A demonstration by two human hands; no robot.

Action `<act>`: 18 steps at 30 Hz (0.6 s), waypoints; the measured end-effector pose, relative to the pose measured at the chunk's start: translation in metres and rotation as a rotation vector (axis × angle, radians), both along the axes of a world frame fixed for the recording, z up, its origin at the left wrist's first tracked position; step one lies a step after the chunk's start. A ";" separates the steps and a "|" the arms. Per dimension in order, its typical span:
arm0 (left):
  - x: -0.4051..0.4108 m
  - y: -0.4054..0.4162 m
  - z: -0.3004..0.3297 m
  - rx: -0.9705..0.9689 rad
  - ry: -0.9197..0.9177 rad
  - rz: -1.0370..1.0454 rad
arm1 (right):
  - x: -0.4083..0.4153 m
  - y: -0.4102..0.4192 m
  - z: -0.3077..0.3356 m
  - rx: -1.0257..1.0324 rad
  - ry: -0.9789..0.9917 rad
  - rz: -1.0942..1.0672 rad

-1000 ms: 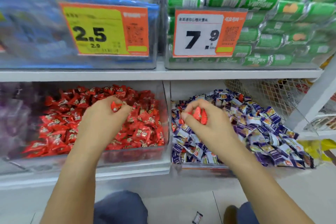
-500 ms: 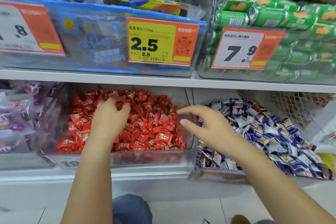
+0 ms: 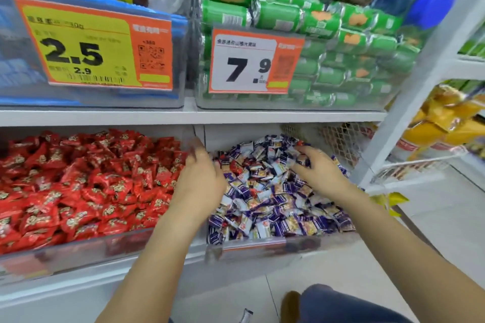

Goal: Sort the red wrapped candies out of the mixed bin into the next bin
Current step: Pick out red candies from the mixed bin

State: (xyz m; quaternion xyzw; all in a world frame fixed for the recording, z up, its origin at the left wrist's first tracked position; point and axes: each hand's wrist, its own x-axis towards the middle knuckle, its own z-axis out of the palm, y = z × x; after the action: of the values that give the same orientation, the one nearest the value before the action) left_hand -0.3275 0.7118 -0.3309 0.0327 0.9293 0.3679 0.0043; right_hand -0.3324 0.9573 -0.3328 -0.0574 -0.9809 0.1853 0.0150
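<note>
So both hands are over the clear plastic mixed bin of purple-and-white wrapped candies (image 3: 275, 217). Nearest stray red wrapped candy (image 3: 235, 167) sits just right of the left hand (image 3: 200, 178), whose fingers look loose and empty, though they're blurry. Further back the right hand (image 3: 316, 169) curls into the pile; can't tell if it's got one. Clear plastic bin of red candies (image 3: 78, 181) is left.

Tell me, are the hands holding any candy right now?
It cannot be told for sure. The left hand and right hand both reach into the mixed bin, fingers among the wrappers, but no candy shows in either grip.
</note>
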 end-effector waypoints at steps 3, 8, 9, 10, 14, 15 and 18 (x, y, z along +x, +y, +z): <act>-0.006 0.001 -0.001 -0.019 -0.027 0.005 | -0.044 0.015 0.000 0.007 -0.039 -0.114; -0.006 0.000 -0.005 -0.017 -0.019 0.001 | -0.092 0.003 -0.019 0.089 -0.202 -0.140; -0.006 0.000 -0.005 -0.018 -0.020 0.001 | -0.095 -0.005 -0.025 0.127 -0.188 -0.116; -0.006 0.000 -0.005 -0.025 -0.024 -0.001 | -0.094 -0.013 -0.030 0.143 -0.148 -0.076; -0.006 -0.001 -0.002 -0.067 -0.037 0.003 | -0.058 -0.044 -0.032 0.212 -0.051 0.222; -0.006 -0.001 -0.002 -0.073 -0.037 0.005 | -0.047 -0.048 -0.030 0.280 -0.055 0.292; -0.006 -0.002 -0.002 -0.074 -0.039 -0.004 | -0.020 -0.053 -0.011 0.454 -0.166 0.378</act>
State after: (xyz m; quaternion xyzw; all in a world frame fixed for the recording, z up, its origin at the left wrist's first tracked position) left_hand -0.3333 0.7097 -0.3328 0.0272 0.9420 0.3336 0.0246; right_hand -0.3523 0.9042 -0.3442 0.1161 -0.9884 -0.0442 -0.0874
